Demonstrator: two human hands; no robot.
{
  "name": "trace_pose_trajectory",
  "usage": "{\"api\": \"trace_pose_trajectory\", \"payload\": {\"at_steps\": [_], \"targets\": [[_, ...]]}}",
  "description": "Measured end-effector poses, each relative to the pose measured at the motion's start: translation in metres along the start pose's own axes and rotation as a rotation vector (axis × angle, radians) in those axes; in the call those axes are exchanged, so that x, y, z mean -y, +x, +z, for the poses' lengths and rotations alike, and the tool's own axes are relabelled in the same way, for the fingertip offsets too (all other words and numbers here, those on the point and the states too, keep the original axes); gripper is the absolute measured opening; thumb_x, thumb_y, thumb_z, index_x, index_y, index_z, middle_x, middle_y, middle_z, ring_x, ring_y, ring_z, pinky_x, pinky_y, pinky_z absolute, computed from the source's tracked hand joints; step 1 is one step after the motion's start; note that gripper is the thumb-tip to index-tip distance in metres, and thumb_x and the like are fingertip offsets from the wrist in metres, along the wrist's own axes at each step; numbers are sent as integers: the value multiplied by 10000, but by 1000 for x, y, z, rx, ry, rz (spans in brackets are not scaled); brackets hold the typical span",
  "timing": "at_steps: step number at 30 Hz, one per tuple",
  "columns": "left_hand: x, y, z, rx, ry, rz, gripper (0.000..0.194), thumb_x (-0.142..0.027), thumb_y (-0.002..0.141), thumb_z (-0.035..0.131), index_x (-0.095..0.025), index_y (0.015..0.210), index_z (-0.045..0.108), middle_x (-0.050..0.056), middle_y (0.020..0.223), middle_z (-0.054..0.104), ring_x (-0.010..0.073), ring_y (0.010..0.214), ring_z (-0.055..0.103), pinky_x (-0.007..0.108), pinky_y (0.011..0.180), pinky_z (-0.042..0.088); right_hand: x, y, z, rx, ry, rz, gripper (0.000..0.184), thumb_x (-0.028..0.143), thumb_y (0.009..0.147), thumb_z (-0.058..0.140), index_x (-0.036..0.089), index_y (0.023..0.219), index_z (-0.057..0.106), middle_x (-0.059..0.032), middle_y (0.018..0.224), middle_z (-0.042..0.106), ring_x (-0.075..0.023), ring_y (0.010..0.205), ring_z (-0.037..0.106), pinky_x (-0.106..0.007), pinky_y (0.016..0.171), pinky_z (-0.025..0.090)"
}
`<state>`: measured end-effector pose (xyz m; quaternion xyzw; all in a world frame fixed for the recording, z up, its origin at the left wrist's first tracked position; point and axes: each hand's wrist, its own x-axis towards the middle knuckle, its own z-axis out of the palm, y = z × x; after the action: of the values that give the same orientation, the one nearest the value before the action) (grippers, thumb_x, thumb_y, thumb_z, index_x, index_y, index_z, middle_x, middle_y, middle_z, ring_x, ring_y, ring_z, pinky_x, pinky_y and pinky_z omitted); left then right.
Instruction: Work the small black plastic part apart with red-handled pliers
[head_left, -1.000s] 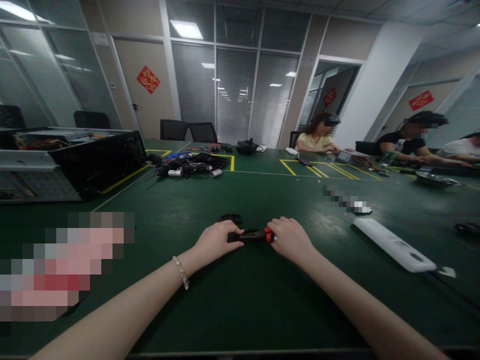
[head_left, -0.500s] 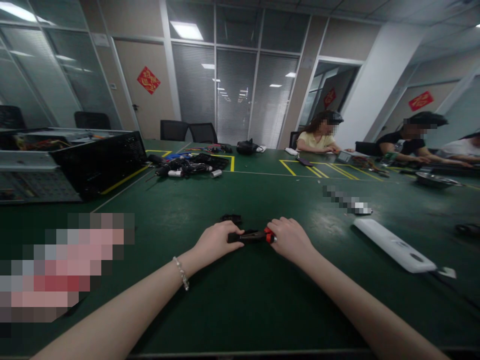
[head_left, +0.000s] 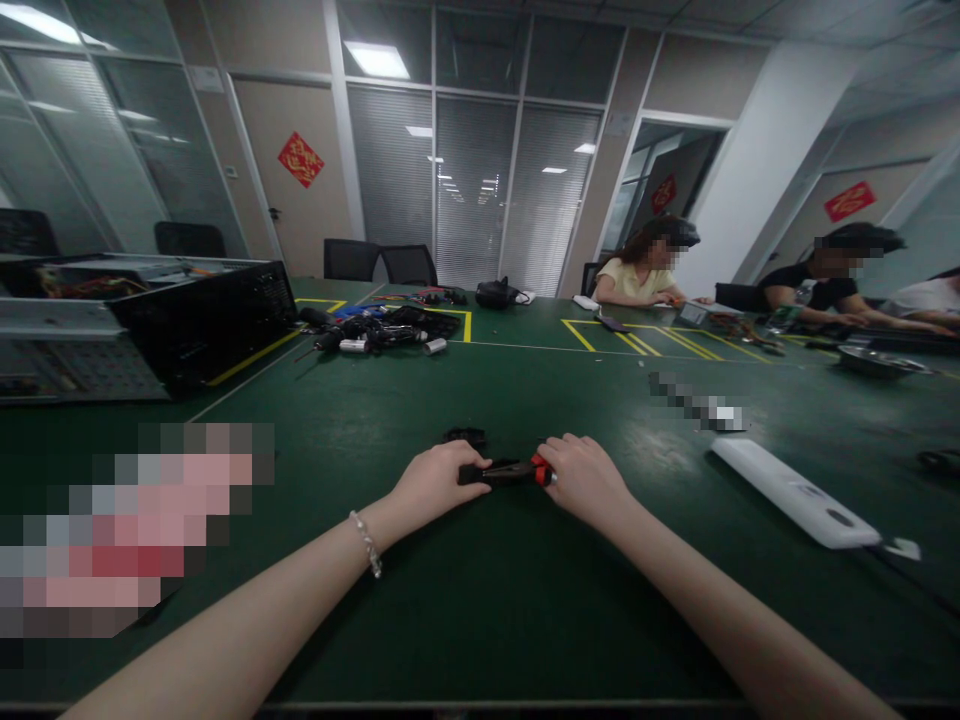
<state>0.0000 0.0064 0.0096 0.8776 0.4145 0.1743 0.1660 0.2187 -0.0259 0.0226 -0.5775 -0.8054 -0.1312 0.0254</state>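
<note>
Holding step, apparently: dark tool [head_left: 511, 472] (pliers, probably) lies between both grips, left hand [head_left: 439, 476] pinched on its black end, right hand [head_left: 586, 478] wrapped round its red end; next move calls for steady, matched grips.

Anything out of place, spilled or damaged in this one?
No spill shows, and the dark tool held by the left hand and right hand shows no obvious damage. Odd, though: a coarse pixelated patch at left hides whatever lies there. Beyond it, the computer case is open, wires showing, beside a jumbled cable heap.
</note>
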Motion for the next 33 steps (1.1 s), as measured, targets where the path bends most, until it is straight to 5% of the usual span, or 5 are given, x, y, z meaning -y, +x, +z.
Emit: {"api": "trace_pose_trajectory", "payload": {"at_steps": [33], "targets": [[0,1,1,57,-85,-43,366,-380,720,561,-255,1064,549,5,983,589,140,715,534,241,611,396,0,0,0,-16,5,-2,225,237,697,477,181,887,583,-43,865,602,-173,776,495,-289,680,340]]}}
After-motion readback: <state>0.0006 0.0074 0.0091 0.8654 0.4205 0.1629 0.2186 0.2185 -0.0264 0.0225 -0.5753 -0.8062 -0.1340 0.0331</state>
